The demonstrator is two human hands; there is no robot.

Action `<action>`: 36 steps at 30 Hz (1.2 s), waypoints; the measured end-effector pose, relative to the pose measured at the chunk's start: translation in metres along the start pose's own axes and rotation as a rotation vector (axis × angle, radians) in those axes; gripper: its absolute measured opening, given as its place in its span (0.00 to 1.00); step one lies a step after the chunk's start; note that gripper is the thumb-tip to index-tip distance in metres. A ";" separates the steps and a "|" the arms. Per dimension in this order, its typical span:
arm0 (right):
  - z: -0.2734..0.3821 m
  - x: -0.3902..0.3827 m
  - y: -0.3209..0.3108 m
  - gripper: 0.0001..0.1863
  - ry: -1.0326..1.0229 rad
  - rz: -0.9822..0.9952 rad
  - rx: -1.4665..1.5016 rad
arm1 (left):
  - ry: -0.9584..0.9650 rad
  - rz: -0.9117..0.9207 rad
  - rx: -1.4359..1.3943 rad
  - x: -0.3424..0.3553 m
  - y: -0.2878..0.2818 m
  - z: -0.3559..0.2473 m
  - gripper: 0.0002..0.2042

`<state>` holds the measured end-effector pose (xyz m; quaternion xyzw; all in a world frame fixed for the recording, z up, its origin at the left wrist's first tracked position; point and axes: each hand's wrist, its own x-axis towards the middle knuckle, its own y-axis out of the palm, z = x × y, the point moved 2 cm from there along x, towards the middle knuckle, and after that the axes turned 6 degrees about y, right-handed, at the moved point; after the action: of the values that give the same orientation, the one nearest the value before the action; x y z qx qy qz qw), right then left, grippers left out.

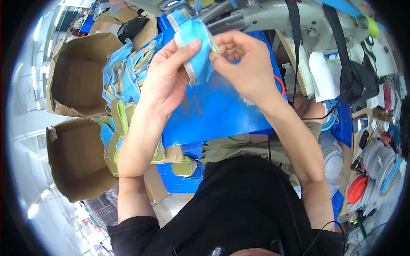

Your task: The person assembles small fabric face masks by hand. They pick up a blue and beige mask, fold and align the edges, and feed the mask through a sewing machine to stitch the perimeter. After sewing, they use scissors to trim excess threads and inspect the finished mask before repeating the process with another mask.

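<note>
A blue fabric piece with pale beige edging [197,38] is held up between my two hands, above a blue work surface [209,111]. My left hand [173,68] grips its left side, the thumb pressed on the blue face. On the other side, my right hand [241,57] pinches the beige edge between thumb and fingertips. Part of the fabric behind my fingers is hidden. Just beyond it stands the grey body of a machine [273,17], which looks like a sewing machine.
Two open cardboard boxes [64,85] stand at the left. Beside them lie a heap of blue and beige fabric pieces [128,72] and several green-edged pieces [121,123]. Black straps [294,38] hang at the right. Thread spools [378,158] stand at the far right.
</note>
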<state>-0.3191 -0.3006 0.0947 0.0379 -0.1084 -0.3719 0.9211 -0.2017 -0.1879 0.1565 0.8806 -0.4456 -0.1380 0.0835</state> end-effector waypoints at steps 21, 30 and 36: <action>-0.001 0.008 0.007 0.12 -0.244 -0.109 -0.214 | 0.229 0.083 0.275 0.016 -0.011 -0.004 0.12; -0.016 0.014 0.010 0.10 -0.530 -0.292 -0.448 | 0.069 0.113 0.059 0.013 -0.010 -0.010 0.12; -0.016 0.015 0.011 0.10 -0.481 -0.252 -0.285 | 0.124 0.107 0.157 0.014 -0.010 -0.006 0.13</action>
<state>-0.2979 -0.3034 0.0833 -0.1677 -0.2643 -0.4932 0.8117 -0.1843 -0.1925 0.1568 0.8663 -0.4953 -0.0435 0.0488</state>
